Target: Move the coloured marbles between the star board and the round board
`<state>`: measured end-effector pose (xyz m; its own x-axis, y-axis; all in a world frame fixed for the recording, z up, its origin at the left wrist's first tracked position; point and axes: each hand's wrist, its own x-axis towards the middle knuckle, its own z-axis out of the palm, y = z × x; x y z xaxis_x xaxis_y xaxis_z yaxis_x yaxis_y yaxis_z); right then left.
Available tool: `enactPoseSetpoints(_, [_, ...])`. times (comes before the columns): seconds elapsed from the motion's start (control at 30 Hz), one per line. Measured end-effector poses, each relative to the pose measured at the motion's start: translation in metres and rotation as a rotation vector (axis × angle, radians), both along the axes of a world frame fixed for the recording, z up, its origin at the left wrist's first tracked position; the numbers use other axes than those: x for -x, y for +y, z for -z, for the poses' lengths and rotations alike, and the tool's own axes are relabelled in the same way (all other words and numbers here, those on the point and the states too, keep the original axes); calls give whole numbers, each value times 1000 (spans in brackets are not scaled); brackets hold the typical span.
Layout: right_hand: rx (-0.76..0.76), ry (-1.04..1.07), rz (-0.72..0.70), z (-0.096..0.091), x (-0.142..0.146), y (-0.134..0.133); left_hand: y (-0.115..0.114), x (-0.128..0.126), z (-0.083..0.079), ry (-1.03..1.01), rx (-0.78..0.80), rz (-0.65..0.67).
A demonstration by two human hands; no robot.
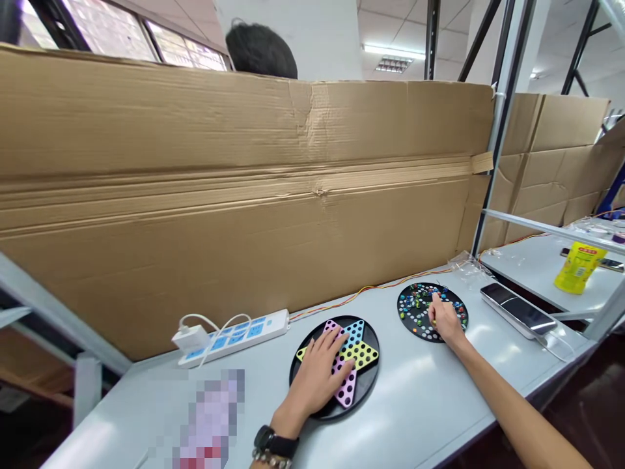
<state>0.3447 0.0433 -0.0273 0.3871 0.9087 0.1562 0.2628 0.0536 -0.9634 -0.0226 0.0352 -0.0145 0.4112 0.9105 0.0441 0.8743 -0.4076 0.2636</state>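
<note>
My left hand (318, 374) lies flat, fingers spread, on a round black game board (365, 384) with a coloured star of holes in pink, blue and yellow. My right hand (443, 319) rests on a second round black board (413, 309) that holds several small coloured marbles. Its fingers are curled together among the marbles, and what they pinch is too small to make out. A black watch sits on my left wrist.
A white power strip (244, 333) with a plugged charger lies at the back left. A phone (520, 311) lies to the right, and a yellow bottle (579, 267) stands on the neighbouring table. A tall cardboard wall (244, 195) closes the back; a person's head shows above it.
</note>
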Motion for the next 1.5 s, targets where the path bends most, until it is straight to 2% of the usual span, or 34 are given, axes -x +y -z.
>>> enactPoseSetpoints(0.17, [122, 328, -52, -6, -2, 2, 1, 1, 4, -10, -24, 1])
enactPoseSetpoints(0.33, [178, 609, -196, -19, -14, -2, 3, 2, 6, -22, -4, 13])
enactPoseSetpoints(0.53, [208, 584, -330, -33, -19, -4, 7, 6, 16, -69, -55, 37])
enactPoseSetpoints(0.6, [223, 580, -368, -36, -6, 1, 7, 5, 18, -77, -69, 35])
enactPoseSetpoints(0.7, [202, 556, -413, -37, 36, 10, 6, 3, 20, -90, -78, 19])
enactPoseSetpoints(0.77, [143, 456, -440, -36, 74, 11, 5, 2, 19, -104, -86, 12])
enactPoseSetpoints(0.87, [-14, 101, -535, -31, 131, 0, 5, 6, 15, -128, -103, 26])
enactPoseSetpoints(0.93, [-129, -183, -617, -25, 159, -13, 6, 11, 11, -163, -112, 42])
enactPoseSetpoints(1.0, [-201, -428, -695, -17, 173, -24, 7, 15, 7, -205, -121, 47])
enactPoseSetpoints(1.1, [-243, -653, -789, -2, 178, -33, 7, 17, 4, -233, -139, 32])
enactPoseSetpoints(1.23, [-269, -755, -769, 10, 173, -36, 6, 14, 4, -224, -134, 38])
enactPoseSetpoints(1.5, [-384, -884, -734, 10, 174, -41, 3, 10, -1, -206, -80, 35])
